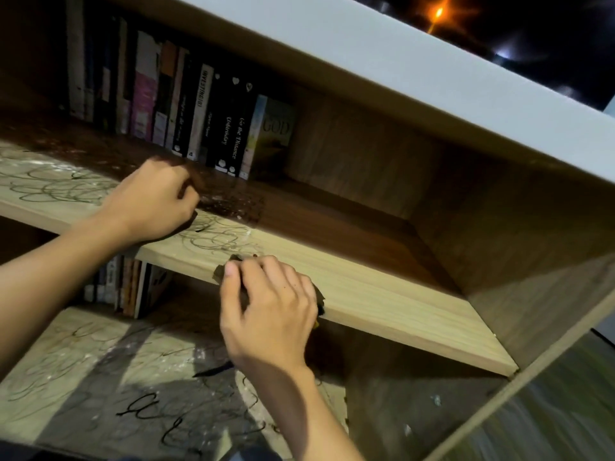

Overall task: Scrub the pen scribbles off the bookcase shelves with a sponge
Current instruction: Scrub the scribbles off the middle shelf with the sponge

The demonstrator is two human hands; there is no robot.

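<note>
From our head view, our right hand [273,307] gripping a dark sponge [222,271] on the front edge of the bookcase's middle shelf [399,294], beside pen scribbles [216,236], our left hand [153,201] curled empty on that shelf, books [199,111] behind.

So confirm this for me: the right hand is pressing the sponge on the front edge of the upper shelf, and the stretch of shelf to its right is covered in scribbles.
Not quite. In the head view the right hand does grip the sponge at the upper shelf front edge, but the stretch to its right is free of marks. The scribbles lie to its left, by the left hand.
</note>
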